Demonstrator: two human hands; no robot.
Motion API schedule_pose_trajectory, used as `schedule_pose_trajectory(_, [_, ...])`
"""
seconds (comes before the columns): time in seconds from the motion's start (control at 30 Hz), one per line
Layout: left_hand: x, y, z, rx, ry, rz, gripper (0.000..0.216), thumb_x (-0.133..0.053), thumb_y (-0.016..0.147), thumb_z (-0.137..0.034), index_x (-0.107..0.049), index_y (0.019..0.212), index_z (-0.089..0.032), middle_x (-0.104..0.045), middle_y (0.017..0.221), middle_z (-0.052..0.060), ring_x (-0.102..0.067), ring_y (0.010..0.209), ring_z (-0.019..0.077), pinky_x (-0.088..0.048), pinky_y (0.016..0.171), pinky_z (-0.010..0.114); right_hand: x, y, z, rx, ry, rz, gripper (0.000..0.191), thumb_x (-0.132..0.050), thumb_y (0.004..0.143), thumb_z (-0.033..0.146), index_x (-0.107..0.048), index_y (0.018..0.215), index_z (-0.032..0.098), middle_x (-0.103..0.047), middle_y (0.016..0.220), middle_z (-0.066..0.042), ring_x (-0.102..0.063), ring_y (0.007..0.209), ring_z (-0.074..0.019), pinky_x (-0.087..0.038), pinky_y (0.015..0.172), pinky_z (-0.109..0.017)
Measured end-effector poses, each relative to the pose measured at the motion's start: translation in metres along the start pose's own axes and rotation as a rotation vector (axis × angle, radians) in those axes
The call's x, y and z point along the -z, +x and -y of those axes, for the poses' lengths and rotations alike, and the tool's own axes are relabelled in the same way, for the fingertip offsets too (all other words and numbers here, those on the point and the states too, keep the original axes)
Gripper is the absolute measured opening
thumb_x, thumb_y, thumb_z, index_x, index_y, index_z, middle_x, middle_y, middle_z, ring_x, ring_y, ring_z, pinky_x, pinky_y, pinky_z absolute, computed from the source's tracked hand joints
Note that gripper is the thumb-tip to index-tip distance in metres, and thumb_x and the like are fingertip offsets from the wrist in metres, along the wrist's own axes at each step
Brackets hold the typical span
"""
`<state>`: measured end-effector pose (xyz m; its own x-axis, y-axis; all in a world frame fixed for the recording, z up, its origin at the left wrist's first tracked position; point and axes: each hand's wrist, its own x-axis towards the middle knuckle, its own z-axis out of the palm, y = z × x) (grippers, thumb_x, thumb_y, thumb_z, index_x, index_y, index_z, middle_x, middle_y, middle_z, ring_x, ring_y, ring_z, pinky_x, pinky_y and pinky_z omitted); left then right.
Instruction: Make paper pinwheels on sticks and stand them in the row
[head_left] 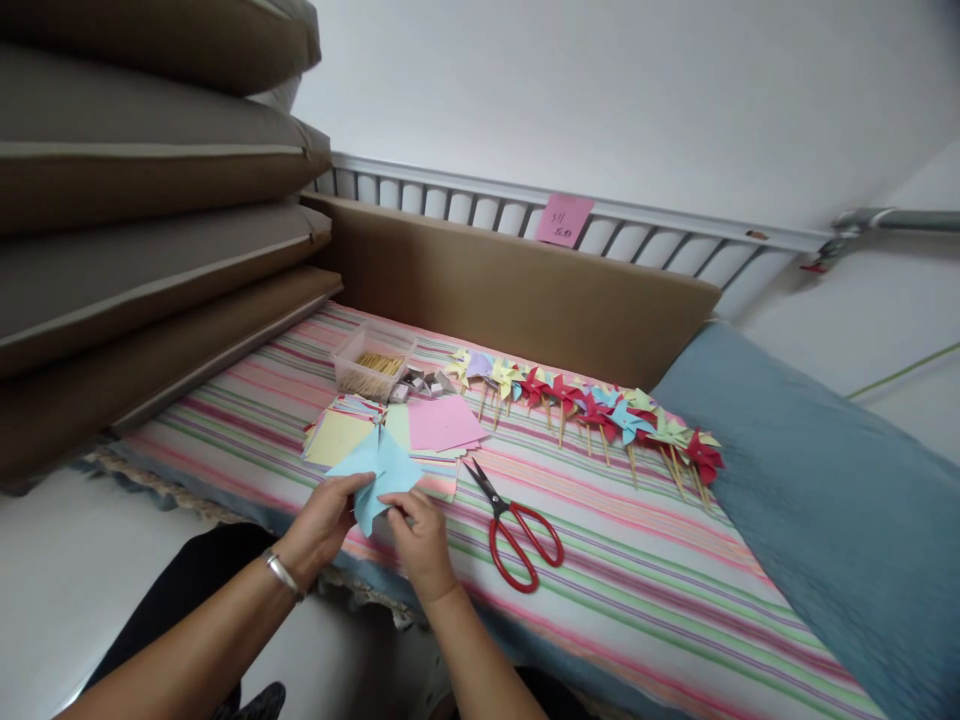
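Note:
A light blue paper square with cut slits point(401, 468) is held up between both hands above the near edge of the bed. My left hand point(328, 512) pinches it near its middle, the thumb on top. With thumb and fingers, my right hand point(420, 535) grips a lower flap of the same paper. Behind it lie a stack of mixed-colour paper squares point(330, 440) and a pile topped with pink paper point(446, 422). Red-handled scissors point(504, 515) rest to the right of my right hand, blades pointing away, untouched.
A clear plastic box of thin wooden sticks point(360, 385) stands behind the papers, small metallic pieces point(420, 385) beside it. Several finished paper pinwheels point(592, 408) lie in a row to the right. Stacked cushions point(165, 190) rise at left; a brown board point(510, 280) stands behind.

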<state>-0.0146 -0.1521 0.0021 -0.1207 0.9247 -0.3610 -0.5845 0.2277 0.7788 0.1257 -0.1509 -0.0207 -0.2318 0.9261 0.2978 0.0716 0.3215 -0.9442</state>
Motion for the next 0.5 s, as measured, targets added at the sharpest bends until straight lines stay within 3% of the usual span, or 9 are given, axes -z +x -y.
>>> schedule_pose_trajectory(0.17, [-0.006,-0.006,0.002,-0.018,0.051,0.051,0.014,-0.076,0.057,-0.020,-0.066,0.059,-0.011,-0.065,0.056,0.001,-0.054,0.050,0.0118,-0.042,0.053,0.023,0.003,0.004,0.001,-0.102,0.071,0.003,0.013,-0.060,0.075,0.023,-0.073,0.075,0.021,-0.068,0.071,-0.002,-0.059,0.071,-0.0172,-0.044,0.070,-0.027])
schedule_pose_trajectory(0.5, [-0.013,-0.004,0.012,-0.041,0.109,0.134,0.012,-0.073,0.060,-0.023,-0.069,0.063,-0.012,-0.066,0.059,0.003,-0.057,0.058,0.0150,-0.044,0.063,0.026,0.004,0.012,-0.001,-0.307,0.169,-0.103,0.021,-0.063,0.071,0.032,-0.064,0.059,0.016,-0.060,0.054,0.001,-0.054,0.056,-0.0139,-0.041,0.058,-0.024])
